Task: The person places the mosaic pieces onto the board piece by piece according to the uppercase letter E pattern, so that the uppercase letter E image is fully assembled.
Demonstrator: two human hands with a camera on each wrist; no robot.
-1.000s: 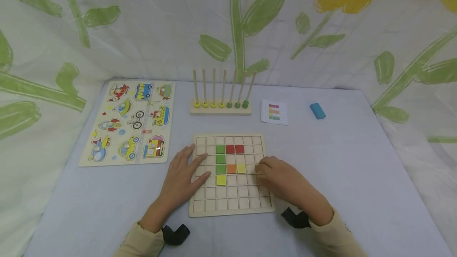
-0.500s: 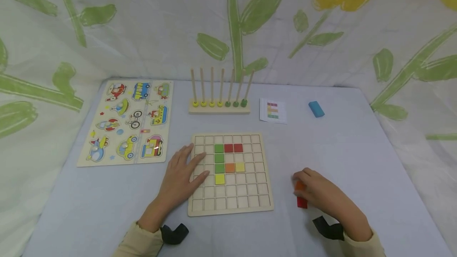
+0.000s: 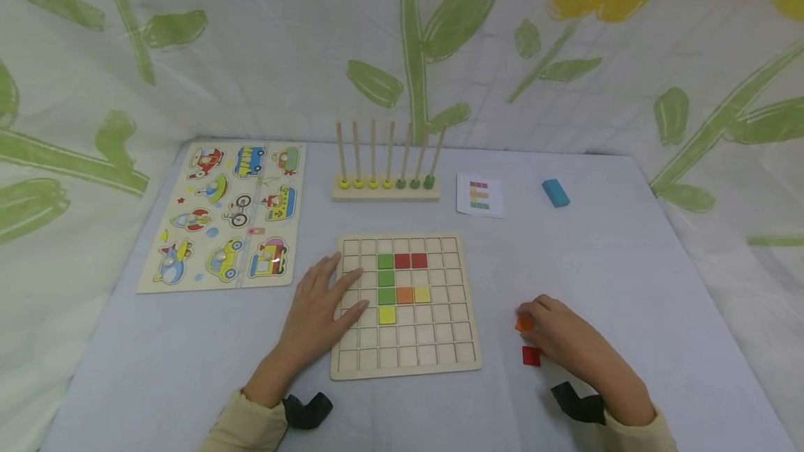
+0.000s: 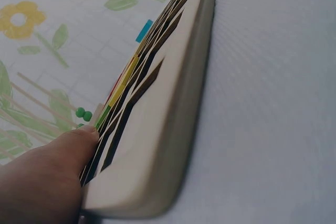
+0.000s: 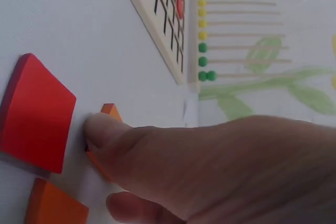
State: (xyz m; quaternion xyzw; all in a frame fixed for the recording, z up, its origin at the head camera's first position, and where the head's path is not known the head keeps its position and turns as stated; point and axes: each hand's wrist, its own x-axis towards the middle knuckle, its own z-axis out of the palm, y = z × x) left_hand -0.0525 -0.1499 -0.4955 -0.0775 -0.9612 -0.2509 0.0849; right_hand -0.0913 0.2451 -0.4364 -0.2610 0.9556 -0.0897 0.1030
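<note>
A wooden grid board [image 3: 417, 355] lies in the middle of the table. Its cells hold green tiles [image 3: 386, 278], two red tiles [image 3: 419, 261], an orange tile [image 3: 405, 296] and two yellow tiles [image 3: 386, 314]. My left hand [image 3: 317, 314] rests on the board's left edge with fingers spread; the left wrist view shows its thumb [image 4: 79, 142] on the rim. Right of the board, my right hand [image 3: 559, 330] pinches a loose orange tile [image 5: 108, 109] at the tabletop. Beside it lies a loose red tile [image 3: 531, 356], and the right wrist view shows another orange tile [image 5: 56, 206], partly cut off.
At the back left lies a vehicle picture puzzle [image 3: 220, 215]. A peg stand [image 3: 386, 194] with yellow and green beads stands behind the board. A pattern card [image 3: 480, 195] and a blue block [image 3: 555, 192] lie to its right. A flowered cloth [image 3: 283, 40] hangs behind the table.
My right hand has left the board's right edge and moved right to the loose tiles. Its fingers now pinch an orange tile, slightly apart from the red one. The left hand stays put.
</note>
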